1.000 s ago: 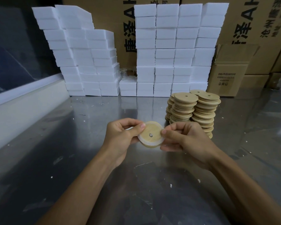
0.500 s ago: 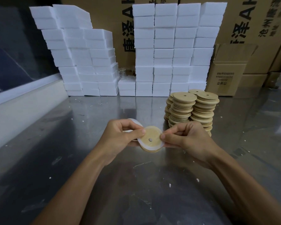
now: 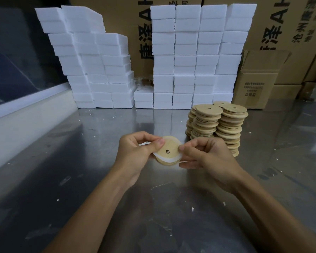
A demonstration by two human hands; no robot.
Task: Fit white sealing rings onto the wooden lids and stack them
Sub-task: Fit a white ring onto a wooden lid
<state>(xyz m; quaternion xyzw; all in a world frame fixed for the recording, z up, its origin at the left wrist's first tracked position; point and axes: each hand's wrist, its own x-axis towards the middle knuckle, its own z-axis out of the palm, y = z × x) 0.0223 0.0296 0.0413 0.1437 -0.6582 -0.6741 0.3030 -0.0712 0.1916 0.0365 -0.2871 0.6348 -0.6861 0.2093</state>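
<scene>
Lid stacks [image 3: 218,125] crowd just behind right hand [image 3: 207,157]; foam block wall [image 3: 193,57] further back. Bare tabletop [image 3: 66,170] left of left hand [image 3: 135,152].

I am in a packing or storage workroom, not a home. My desk [image 3: 66,189] is bare steel sheet, scuffed and flecked with white crumbs. Across the top of the frame, printed cardboard cartons [image 3: 290,33] stand as a wall, a smaller carton [image 3: 254,84] at upper right. White foam blocks [image 3: 193,57] are piled in tall columns before them, and wooden lids [image 3: 217,125] sit in several stacks right of centre, goods handled in bulk.
</scene>
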